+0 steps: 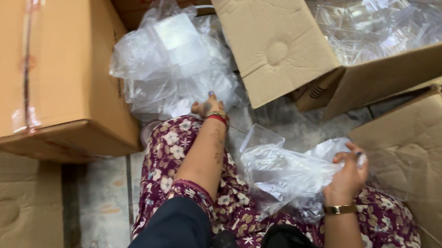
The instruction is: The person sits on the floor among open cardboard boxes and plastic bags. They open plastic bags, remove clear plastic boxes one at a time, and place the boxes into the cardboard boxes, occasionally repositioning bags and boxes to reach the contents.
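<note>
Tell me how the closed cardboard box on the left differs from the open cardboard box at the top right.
The closed box is sealed with clear tape along its top; the open box has its flap folded out. The closed box shows nothing inside, while the open box is filled with clear plastic containers. The open box's flap is dented; the closed box's top looks smooth. Both are plain brown cardboard.

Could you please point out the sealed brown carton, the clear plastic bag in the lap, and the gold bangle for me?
Sealed brown carton (48, 50), head view, on its taped top face.
Clear plastic bag (282, 175), head view, on its crumpled middle.
Gold bangle (340, 209), head view, on the band at the wrist.
</note>
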Demonstrator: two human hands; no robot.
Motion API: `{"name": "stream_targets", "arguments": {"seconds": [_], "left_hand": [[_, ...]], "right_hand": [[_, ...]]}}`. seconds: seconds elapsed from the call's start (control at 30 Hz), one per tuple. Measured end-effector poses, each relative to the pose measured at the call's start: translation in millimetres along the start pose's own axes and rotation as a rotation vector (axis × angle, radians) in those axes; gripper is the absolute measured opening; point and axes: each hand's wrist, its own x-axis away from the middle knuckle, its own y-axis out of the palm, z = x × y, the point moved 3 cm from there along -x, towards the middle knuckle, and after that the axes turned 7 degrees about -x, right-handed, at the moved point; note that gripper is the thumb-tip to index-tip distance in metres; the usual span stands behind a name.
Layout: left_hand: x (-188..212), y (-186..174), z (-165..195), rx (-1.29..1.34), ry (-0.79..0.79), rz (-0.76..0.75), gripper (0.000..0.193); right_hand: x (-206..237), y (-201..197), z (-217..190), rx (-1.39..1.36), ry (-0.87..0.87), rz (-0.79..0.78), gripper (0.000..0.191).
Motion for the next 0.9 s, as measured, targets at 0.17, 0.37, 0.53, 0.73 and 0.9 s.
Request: {"name": "stream_targets", "arguments": {"seconds": [0.17,0.37,0.53,0.73,0.9], "left_hand": [[9,28,-11,-0.060,-0.041,-0.074,0.073],[115,-1,-43,-0.329,0.306,-0.827,0.064],[190,1,-69,-0.774,0.250,-1.730,0.052],[182,6,-68,-1.079,0.201,-1.869,0.027],[159,21,-49,-1.099,0.545,-1.518,0.010]], "right_hand": [[-11,6,2,-0.077,0.039,-0.132,0.016],[-10,29,-8,-0.085,0.203,-0.244,0.049],[-4,67,-17,-0.279,0.255,-0.402,0.062],[-16,67,-26,0.185,-0.070,-0.382,0.070],[-26,59,-11,0.256,0.014,-0.302,0.065]]}}
